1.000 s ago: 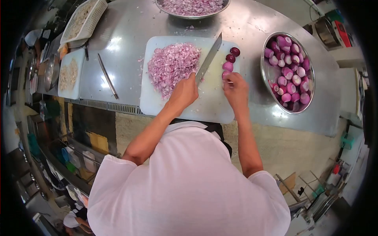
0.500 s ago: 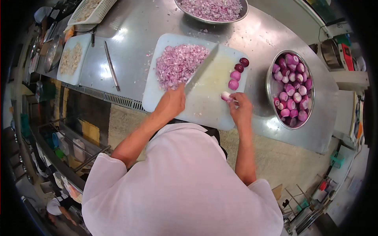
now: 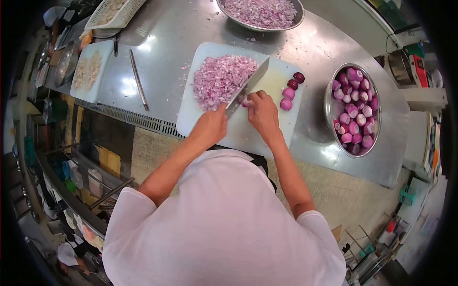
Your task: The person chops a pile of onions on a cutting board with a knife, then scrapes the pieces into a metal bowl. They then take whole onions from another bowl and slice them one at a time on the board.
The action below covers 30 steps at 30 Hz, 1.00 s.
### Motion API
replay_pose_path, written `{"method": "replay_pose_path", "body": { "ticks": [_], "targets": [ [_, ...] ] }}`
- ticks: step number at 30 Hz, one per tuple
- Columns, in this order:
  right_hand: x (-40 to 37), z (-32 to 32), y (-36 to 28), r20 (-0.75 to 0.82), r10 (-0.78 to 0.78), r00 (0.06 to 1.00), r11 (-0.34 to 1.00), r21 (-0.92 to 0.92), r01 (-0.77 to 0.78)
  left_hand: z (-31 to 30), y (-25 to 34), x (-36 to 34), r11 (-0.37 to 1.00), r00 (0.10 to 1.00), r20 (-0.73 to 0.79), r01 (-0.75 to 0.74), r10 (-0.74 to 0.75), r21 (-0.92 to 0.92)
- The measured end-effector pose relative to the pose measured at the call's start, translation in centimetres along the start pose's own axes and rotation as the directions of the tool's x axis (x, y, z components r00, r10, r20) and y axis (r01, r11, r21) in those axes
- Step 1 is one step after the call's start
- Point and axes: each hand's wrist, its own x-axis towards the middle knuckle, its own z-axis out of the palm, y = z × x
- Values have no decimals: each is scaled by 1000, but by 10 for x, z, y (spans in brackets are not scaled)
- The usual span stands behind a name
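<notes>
My left hand is closed round the handle of a broad-bladed knife, its blade slanting up and right across the white cutting board. My right hand, fingers bent together, grips a small peeled red onion against the board, close to the blade's right side. The fingers partly cover this onion. Left of the blade lies a heap of chopped red onion. A short row of whole peeled red onions stands along the board's right side.
A steel bowl of peeled red onions stands at the right. Another bowl of chopped onion is at the far edge. To the left are a thin metal rod, a second board with pale pieces, and a white basket.
My right hand has moved left with the onion, from beside the row to the knife. My left hand keeps its hold on the knife, whose blade has shifted slightly.
</notes>
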Motion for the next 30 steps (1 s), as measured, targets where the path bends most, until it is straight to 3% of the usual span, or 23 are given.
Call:
{"method": "replay_pose_path", "body": {
  "ticks": [2, 9, 11, 13, 17, 22, 25, 30],
  "targets": [
    [3, -1, -3, 87, 3, 996, 996, -87, 5, 7, -1, 5, 1000, 1000, -9, 2, -2, 13],
    [2, 1, -2, 91, 7, 996, 996, -90, 1, 6, 9, 13, 999, 999, -25, 29, -30, -27],
    [1, -1, -1, 63, -13, 998, 994, -106, 20, 15, 6, 14, 1000, 999, -41, -6, 6, -9],
    [-2, -1, 3, 52, -17, 999, 995, -95, 22, -5, 16, 13, 997, 996, 44, 77, -76, -14],
    [-3, 0, 1, 6, -33, 999, 999, -35, 33, 10, 13, 12, 996, 996, 35, 84, -84, -14],
    [-4, -1, 5, -9, -32, 999, 999, -15, 32, -5, 22, 9, 997, 999, 4, 52, -52, -51],
    [-4, 0, 3, -13, -21, 1000, 1000, -11, 21, 16, 16, 22, 999, 999, 35, 11, -12, 34],
    [-5, 3, 8, -56, -54, 997, 998, 17, 55, -2, 25, 17, 997, 995, 57, 79, -77, -25]
  ]
}}
